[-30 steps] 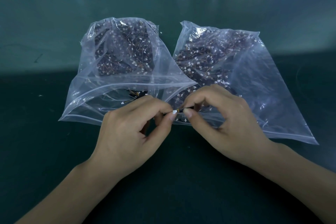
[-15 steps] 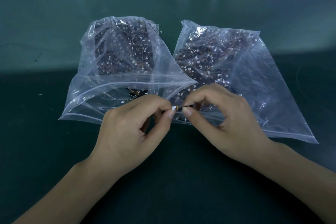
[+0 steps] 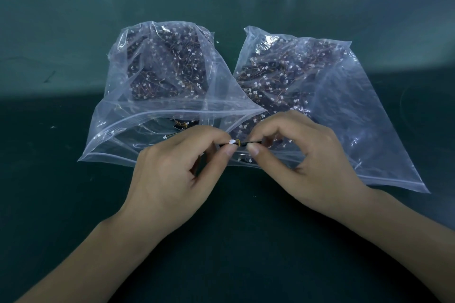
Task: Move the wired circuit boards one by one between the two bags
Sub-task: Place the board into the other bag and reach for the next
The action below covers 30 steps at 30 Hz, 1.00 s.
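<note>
Wired circuit board [image 3: 236,142], one piece: small, dark, white connector at its left end, held edge-on just above the near mouths of the bags, pinched between thumb and forefinger of the left hand [image 3: 172,177] and of the right hand [image 3: 305,167]. Left bag [image 3: 157,86] and right bag [image 3: 327,96]: clear zip-top plastic, side by side on the green table [image 3: 246,229], their near corners overlapping, both holding many more boards.

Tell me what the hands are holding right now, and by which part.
One wired circuit board, held between both hands: the left hand pinches its white connector end, the right hand pinches the dark opposite end.
</note>
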Each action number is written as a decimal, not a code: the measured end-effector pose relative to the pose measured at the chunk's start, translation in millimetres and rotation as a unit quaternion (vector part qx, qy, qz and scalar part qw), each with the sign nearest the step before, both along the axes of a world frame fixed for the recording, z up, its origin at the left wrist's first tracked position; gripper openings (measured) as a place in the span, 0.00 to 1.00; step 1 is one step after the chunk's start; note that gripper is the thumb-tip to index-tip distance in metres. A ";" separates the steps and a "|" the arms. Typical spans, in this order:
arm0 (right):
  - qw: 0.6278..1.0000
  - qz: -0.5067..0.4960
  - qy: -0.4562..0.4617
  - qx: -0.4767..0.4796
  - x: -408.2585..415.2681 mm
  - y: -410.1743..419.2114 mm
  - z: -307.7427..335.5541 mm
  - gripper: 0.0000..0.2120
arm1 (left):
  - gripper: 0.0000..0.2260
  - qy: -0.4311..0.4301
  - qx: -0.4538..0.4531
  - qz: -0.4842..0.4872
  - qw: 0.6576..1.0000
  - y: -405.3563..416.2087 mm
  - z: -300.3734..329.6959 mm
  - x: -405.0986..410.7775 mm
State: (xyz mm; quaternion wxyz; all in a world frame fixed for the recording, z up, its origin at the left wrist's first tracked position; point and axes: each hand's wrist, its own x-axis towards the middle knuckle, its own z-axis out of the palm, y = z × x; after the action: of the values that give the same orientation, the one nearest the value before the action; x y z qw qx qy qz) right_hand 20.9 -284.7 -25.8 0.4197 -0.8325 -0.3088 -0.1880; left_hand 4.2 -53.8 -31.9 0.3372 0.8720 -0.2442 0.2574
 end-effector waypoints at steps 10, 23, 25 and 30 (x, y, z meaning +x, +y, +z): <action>0.990 -0.035 -0.033 -0.134 7.4 -4.5 -0.7 0.17 | 0.03 -0.037 -0.025 -0.012 0.999 3.2 0.4 3.4; 0.996 -0.061 -0.042 -0.051 3.6 -6.4 1.0 0.12 | 0.02 -0.045 0.030 0.012 0.998 1.0 -4.0 10.5; 0.996 -0.062 -0.045 -0.052 3.8 -5.7 -0.1 0.12 | 0.06 -0.090 0.075 0.042 0.992 -3.6 -3.2 11.7; 0.996 -0.061 -0.043 -0.047 3.4 -4.6 -1.9 0.13 | 0.08 -0.131 0.203 0.051 0.969 -10.3 -5.6 11.2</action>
State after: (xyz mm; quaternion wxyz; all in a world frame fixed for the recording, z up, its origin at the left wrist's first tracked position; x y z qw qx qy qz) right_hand 24.2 -289.3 -27.6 0.3541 -0.8599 -0.2840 -0.2334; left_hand 15.5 -64.1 -37.5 0.1052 0.8922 -0.2886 0.3312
